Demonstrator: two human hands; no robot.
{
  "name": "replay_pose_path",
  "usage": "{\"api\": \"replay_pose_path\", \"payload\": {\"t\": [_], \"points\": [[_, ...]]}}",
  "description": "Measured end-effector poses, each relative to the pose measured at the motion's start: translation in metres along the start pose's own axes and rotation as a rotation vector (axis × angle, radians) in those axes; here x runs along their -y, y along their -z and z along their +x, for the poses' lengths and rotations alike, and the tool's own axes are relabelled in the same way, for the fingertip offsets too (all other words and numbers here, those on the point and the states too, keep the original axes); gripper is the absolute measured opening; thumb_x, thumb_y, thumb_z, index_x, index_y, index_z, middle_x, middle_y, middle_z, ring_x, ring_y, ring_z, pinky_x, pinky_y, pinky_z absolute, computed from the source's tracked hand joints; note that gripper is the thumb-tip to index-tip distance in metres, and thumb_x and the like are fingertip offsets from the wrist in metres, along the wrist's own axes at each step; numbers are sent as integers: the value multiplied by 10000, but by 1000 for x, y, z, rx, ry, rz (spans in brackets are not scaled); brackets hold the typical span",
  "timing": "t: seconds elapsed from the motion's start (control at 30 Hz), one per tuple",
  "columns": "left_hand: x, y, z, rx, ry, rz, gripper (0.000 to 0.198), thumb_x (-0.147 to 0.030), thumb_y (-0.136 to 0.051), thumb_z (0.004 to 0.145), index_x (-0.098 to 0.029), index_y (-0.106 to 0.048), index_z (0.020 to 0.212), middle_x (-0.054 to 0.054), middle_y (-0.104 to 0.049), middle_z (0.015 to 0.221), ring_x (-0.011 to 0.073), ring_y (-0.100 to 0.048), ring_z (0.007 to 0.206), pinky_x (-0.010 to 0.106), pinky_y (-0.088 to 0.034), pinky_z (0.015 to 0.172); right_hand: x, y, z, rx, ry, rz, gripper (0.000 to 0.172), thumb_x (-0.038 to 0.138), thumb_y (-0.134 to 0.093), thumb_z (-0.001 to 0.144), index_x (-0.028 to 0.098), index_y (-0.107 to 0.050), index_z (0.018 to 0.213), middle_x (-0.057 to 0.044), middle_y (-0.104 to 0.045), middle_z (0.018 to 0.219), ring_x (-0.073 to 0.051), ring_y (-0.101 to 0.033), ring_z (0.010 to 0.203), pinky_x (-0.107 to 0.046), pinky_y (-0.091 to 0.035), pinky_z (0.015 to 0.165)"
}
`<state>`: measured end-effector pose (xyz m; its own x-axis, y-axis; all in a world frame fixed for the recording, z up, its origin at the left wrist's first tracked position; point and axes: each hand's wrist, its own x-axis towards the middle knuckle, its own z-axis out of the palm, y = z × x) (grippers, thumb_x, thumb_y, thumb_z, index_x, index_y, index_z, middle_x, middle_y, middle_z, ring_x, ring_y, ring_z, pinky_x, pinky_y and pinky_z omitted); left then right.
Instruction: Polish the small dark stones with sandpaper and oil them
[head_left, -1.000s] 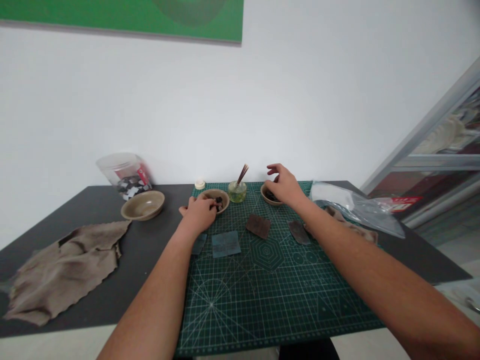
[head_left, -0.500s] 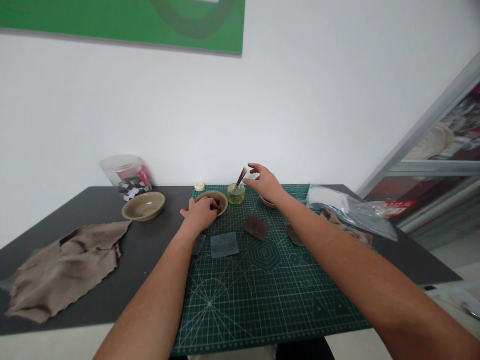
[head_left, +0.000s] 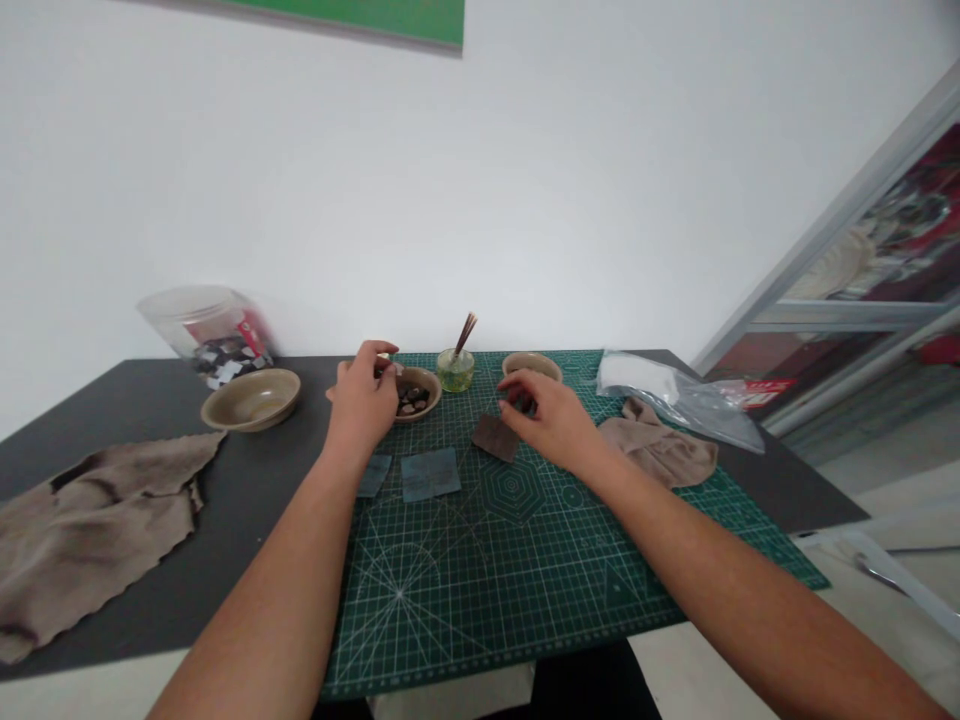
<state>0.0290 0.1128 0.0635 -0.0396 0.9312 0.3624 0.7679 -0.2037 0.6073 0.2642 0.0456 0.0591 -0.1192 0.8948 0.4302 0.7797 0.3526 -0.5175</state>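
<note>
My left hand (head_left: 364, 398) is raised at the left side of a tan bowl (head_left: 437, 400) that holds small dark and brownish pieces (head_left: 412, 400). Its thumb and fingers are drawn together in a pinch; what they hold is too small to make out. Over the cutting mat, my right hand (head_left: 551, 415) hovers with curved fingers and a gap between thumb and forefinger. Just left of it, a brown square (head_left: 495, 438) lies on the mat. A second small bowl (head_left: 532, 362) stands behind that hand. Two blue-grey squares (head_left: 430, 475) lie closer to me.
Behind the bowls, a glass jar (head_left: 455, 372) of yellowish liquid holds thin brushes. The green cutting mat (head_left: 480, 600) covers much of the dark table. Left are a tan dish (head_left: 251, 400), a clear tub (head_left: 217, 335) and a brown cloth (head_left: 112, 530); right, a crumpled cloth (head_left: 664, 450) and plastic bag (head_left: 679, 395).
My left hand has lifted out of the bowl, uncovering its pieces. My right hand has come back from beside the brushes, down toward the brown square. The view has shifted slightly.
</note>
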Motion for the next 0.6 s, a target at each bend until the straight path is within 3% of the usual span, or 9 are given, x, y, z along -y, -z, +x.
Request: {"api": "replay_pose_path", "payload": {"t": [0.1, 0.23, 0.37, 0.5, 0.6], "points": [[-2, 1, -4, -206, -79, -44, 280, -261, -409, 937, -262, -672, 1034, 57, -705, 1051, 284, -580, 1088, 490, -447, 949, -11, 4, -10, 224, 50, -95, 215, 201, -598, 831, 178, -666, 1033, -84, -702, 981, -217, -637, 886, -352, -470, 814], [0, -1, -8, -401, -146, -204, 289, -283, -395, 968, -242, -645, 1106, 34, -676, 1121, 208, -623, 1045, 400, -488, 950, -28, 14, -2, 323, 37, -73, 307, 177, -625, 804, 183, -692, 1103, -98, -706, 1088, -236, -648, 946, -366, -481, 854], [3, -4, -9, -380, -138, -222, 296, -402, -503, 945, -289, -610, 1197, -7, -651, 1154, 202, -627, 1061, 382, -506, 938, -38, 11, 1, 462, 24, -15, 473, 279, -727, 764, 210, -653, 1226, -102, -676, 1190, -278, -629, 1068, -395, -481, 927], [1, -7, -11, -401, -153, -139, 286, -363, -609, 882, -246, -650, 1140, 23, -688, 1083, 227, -652, 1007, 416, -522, 914, -44, -10, -5, 513, 96, 5, 750, 499, -792, 708, 191, -562, 1352, -146, -552, 1370, -343, -490, 1263, -486, -405, 1061], [-4, -7, -14, -372, -175, -101, 255, -367, -611, 887, -278, -648, 1123, 7, -699, 1088, 222, -656, 1035, 409, -516, 942, -49, -22, -7, 482, 135, -19, 702, 436, -811, 713, 176, -584, 1324, -150, -563, 1325, -329, -492, 1237, -477, -400, 1068]]}}
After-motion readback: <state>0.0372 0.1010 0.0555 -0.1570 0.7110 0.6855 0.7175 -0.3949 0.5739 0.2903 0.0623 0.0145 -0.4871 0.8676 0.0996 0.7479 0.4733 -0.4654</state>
